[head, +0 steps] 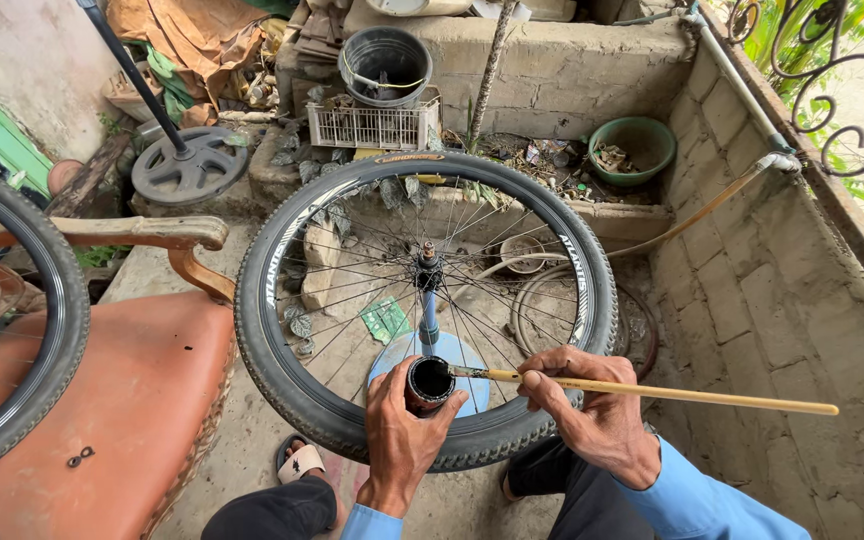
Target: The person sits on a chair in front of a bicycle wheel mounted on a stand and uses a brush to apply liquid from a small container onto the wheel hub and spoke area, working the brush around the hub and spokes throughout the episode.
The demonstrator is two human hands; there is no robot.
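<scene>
I see the left hand (402, 432) wrapped around a small dark round can (429, 384), fingers pressed closed on its side wall, open mouth facing up toward the camera. The can sits just in front of the near edge of the bicycle wheel (424, 305), over the tyre tread. The right hand (582, 405) pinches a long thin yellow stick (652, 390) between thumb and fingers near its left end; the stick tip reaches into the can's mouth, and the shaft extends well out to the right, nearly level. The wheel is mounted horizontally on a blue stand (429, 340), hub at centre, spokes exposed. A second tyre (47, 330) lies partly in view at the left, above a red seat (122, 400). A black bucket (384, 65) and a green bowl (637, 148) rest on the ledge beyond.
</scene>
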